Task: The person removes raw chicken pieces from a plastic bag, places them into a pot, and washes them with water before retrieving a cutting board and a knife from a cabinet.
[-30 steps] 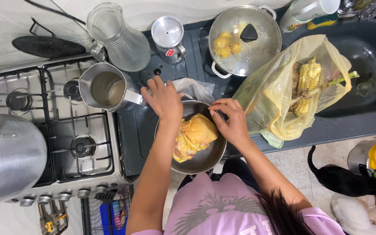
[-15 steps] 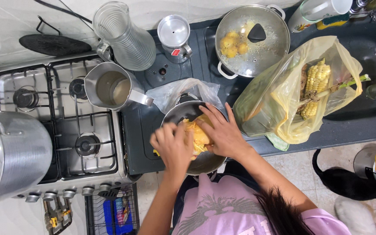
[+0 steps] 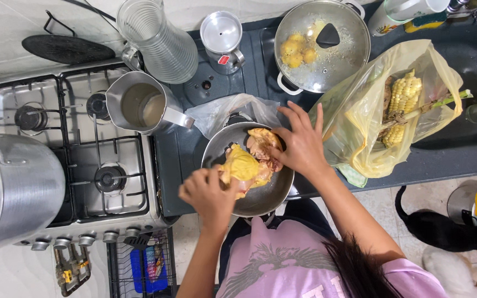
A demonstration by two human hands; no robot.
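Note:
A raw yellow chicken piece (image 3: pixel 248 163) lies in a round metal pan (image 3: pixel 266 196) on the dark counter in front of me. My left hand (image 3: pixel 208 195) grips the near-left part of the chicken at the pan's rim. My right hand (image 3: pixel 301 141) presses on the far-right part of the meat, fingers spread. The chicken looks pulled open between both hands, with paler flesh showing near the right hand.
A crumpled clear plastic bag (image 3: pixel 222 112) lies behind the pan. A yellow bag with corn cobs (image 3: pixel 398 105) sits right, by the dark sink. A pot with potatoes (image 3: pixel 321 44), a metal jug (image 3: pixel 139 105), a glass pitcher (image 3: pixel 158 38) and a gas stove (image 3: pixel 78 154) surround it. A black cat (image 3: pixel 443 229) stands on the floor.
My left hand came off the far rim of the pan and down to its near-left side, taking hold of the chicken. My right hand settled on the meat, which has spread open.

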